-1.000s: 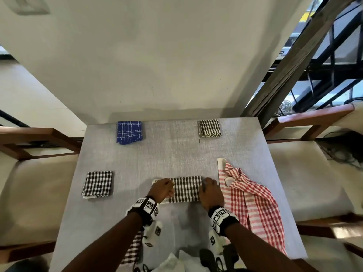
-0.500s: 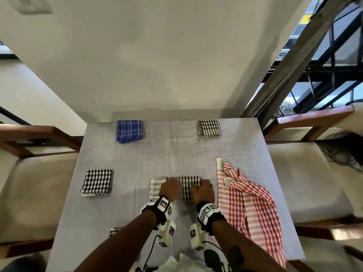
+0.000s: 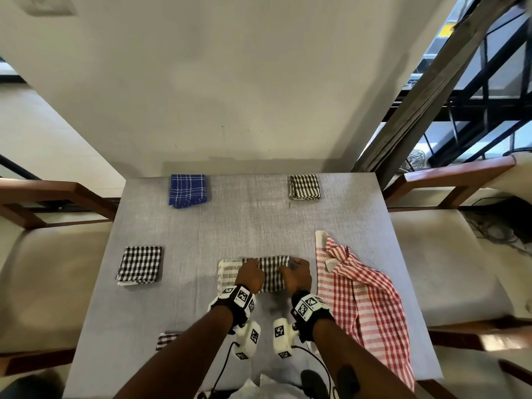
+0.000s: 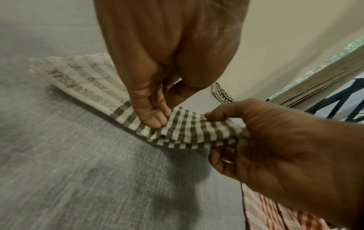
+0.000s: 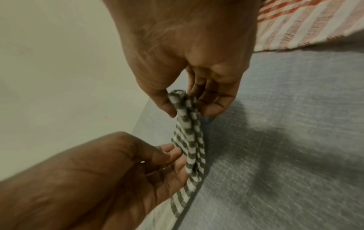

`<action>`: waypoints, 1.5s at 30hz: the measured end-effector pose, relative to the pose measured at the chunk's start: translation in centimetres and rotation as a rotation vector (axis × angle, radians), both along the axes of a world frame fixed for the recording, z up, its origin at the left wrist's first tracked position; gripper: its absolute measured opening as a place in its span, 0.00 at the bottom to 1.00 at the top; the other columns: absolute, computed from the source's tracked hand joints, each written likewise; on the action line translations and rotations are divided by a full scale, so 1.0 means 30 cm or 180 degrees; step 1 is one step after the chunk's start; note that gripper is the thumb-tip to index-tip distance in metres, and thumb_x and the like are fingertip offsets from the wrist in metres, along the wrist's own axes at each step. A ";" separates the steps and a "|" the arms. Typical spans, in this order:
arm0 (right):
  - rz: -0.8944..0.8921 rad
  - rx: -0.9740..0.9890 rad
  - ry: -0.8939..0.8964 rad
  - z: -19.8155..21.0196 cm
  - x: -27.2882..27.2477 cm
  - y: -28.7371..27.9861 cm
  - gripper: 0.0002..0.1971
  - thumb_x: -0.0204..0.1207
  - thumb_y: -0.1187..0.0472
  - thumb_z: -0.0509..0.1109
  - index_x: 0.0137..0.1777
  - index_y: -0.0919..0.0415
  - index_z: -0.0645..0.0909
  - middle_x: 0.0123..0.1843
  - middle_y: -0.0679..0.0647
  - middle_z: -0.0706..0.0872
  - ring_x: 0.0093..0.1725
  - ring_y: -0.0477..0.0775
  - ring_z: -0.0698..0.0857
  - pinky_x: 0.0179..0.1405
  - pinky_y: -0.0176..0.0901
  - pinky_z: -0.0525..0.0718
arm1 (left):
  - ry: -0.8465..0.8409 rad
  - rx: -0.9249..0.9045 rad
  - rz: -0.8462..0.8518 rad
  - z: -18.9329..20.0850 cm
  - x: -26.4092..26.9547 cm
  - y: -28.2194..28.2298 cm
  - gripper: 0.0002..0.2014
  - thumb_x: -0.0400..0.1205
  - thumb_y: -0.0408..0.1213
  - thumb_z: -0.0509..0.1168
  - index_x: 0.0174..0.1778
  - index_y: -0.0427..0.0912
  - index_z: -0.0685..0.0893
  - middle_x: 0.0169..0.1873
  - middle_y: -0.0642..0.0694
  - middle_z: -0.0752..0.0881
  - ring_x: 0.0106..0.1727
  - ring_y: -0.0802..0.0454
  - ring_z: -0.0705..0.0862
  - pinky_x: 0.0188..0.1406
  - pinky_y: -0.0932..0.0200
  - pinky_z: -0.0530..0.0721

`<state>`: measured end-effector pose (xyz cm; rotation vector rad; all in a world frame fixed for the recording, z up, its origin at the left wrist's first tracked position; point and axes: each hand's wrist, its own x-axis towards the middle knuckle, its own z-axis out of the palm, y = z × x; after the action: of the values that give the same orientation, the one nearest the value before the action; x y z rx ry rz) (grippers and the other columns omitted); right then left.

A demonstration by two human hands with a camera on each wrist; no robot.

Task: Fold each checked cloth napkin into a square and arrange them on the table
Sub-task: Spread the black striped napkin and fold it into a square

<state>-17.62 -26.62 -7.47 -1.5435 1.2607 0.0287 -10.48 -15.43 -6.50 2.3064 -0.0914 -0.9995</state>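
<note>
Now the right hand (image 3: 298, 273) pinches the grey checked napkin (image 3: 272, 272) by its raised end, thumb against curled fingers; the left hand (image 3: 250, 276) pinches its middle, near the table's (image 3: 244, 226) near edge.

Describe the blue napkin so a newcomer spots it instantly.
On the grey table, two folded squares lie along the far edge by the wall. The blue napkin is the left one, the only blue cloth; its neighbour is dark-checked.

Pinched checked napkin (image 5: 189, 137) (right hand (image 5: 187, 54))
</note>
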 end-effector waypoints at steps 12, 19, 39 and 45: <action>0.1249 -0.0653 -0.0492 0.145 0.053 0.138 0.14 0.75 0.68 0.70 0.60 0.58 0.84 0.48 0.46 0.83 0.50 0.48 0.83 0.48 0.29 0.78 | 0.0162 -0.0256 0.0522 -0.007 0.102 0.143 0.12 0.78 0.37 0.61 0.50 0.40 0.88 0.46 0.41 0.90 0.48 0.41 0.88 0.51 0.51 0.86; 0.1876 -0.1288 -0.0337 0.151 0.118 0.297 0.14 0.76 0.64 0.67 0.61 0.56 0.83 0.54 0.53 0.82 0.52 0.54 0.82 0.51 0.41 0.80 | -0.0102 0.0123 0.0035 0.017 0.133 0.310 0.12 0.80 0.38 0.60 0.48 0.43 0.89 0.50 0.41 0.90 0.53 0.42 0.87 0.56 0.53 0.83; 0.2155 -0.1682 -0.0547 0.055 0.111 0.426 0.16 0.81 0.65 0.63 0.67 0.63 0.82 0.64 0.59 0.83 0.64 0.58 0.80 0.64 0.44 0.77 | -0.0399 0.0156 0.0104 -0.013 0.177 0.370 0.10 0.79 0.36 0.65 0.50 0.38 0.89 0.49 0.40 0.89 0.52 0.43 0.86 0.52 0.56 0.81; 0.2912 -0.1863 -0.0330 -0.017 0.103 0.437 0.20 0.63 0.68 0.79 0.57 0.63 0.86 0.58 0.58 0.86 0.57 0.61 0.84 0.56 0.54 0.87 | -0.0572 0.0260 0.0100 -0.021 0.175 0.354 0.11 0.80 0.45 0.65 0.49 0.42 0.87 0.46 0.43 0.90 0.50 0.45 0.87 0.50 0.57 0.81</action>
<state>-14.54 -13.52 -7.97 -2.4865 0.3913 0.1771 -5.24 -4.82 -7.14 2.4610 -0.0887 -0.7923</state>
